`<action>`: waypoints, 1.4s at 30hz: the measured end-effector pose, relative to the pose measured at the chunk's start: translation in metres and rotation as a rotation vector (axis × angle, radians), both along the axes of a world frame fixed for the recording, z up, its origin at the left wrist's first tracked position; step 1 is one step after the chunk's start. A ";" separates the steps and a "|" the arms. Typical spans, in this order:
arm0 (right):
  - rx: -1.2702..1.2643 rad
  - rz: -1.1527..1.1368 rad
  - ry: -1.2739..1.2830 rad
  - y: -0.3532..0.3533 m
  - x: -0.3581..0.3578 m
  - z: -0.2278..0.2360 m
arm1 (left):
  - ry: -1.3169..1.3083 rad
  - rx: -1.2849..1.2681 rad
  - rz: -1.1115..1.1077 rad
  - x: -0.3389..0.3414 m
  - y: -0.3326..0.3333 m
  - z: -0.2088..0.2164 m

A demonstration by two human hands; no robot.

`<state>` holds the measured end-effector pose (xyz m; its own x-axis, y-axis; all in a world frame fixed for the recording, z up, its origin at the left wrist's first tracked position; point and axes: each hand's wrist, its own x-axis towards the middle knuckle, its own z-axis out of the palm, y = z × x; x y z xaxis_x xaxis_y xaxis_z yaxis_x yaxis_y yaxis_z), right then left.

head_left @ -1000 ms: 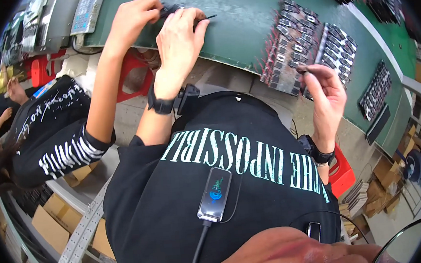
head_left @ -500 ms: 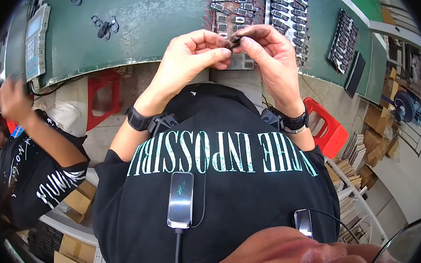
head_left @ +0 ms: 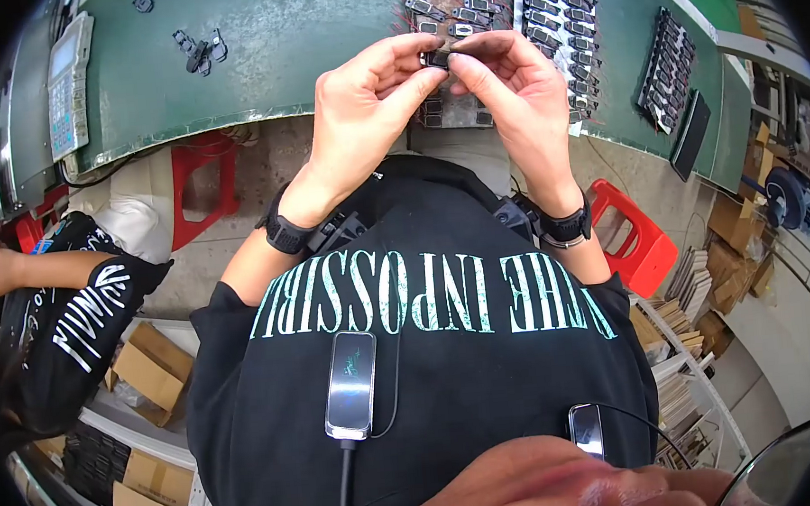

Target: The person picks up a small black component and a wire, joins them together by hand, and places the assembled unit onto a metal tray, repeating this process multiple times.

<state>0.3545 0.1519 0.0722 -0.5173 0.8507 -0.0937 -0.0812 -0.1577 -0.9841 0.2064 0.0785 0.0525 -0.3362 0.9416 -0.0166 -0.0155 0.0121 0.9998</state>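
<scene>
My left hand [head_left: 364, 99] and my right hand [head_left: 521, 92] meet over the near edge of the green table. Pinched between their thumbs and fingertips is a small black rectangular part [head_left: 435, 59] with a pale outline on its face. Both hands are closed on it, and their fingertips partly cover it. Just beyond the fingers lie rows of similar small black parts [head_left: 479, 5] with thin red wires, on a tray [head_left: 461, 115] at the table's edge. More such parts fill a white tray [head_left: 556, 36] to the right of my right hand.
Farther right lie another packed tray [head_left: 667, 71] and a dark flat panel [head_left: 688, 136]. Loose black parts [head_left: 202, 53] and a keypad device [head_left: 68, 84] are on the left of the table [head_left: 264, 36]. Red stools [head_left: 205, 188] stand below. A co-worker [head_left: 66, 299] sits at left.
My hands have moved slightly away from me, raising the black part so that its face shows. The co-worker's arm at left has come down.
</scene>
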 end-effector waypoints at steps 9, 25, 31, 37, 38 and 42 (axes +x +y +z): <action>0.228 0.082 -0.295 0.007 0.009 -0.005 | 0.021 -0.015 -0.032 -0.001 -0.002 -0.005; 0.135 0.180 -0.228 0.004 0.029 -0.018 | 0.030 -0.093 -0.158 0.019 -0.012 -0.009; 0.183 0.276 -0.289 0.001 0.025 -0.007 | -0.328 -0.167 -0.243 -0.004 -0.019 -0.018; 1.000 0.063 -0.699 0.019 0.022 -0.026 | -0.329 -0.125 -0.041 -0.026 -0.020 -0.023; 1.000 0.061 -0.698 0.019 0.019 -0.028 | -0.295 -0.094 0.004 -0.028 -0.019 -0.025; 1.129 0.052 -0.754 0.021 0.003 -0.031 | -0.259 -0.050 0.067 -0.028 -0.016 -0.024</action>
<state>0.3574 0.1728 0.0415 -0.6843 0.6323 0.3634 0.5109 0.7712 -0.3799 0.1788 0.0627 0.0285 -0.3764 0.9133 -0.1556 -0.2727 0.0513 0.9607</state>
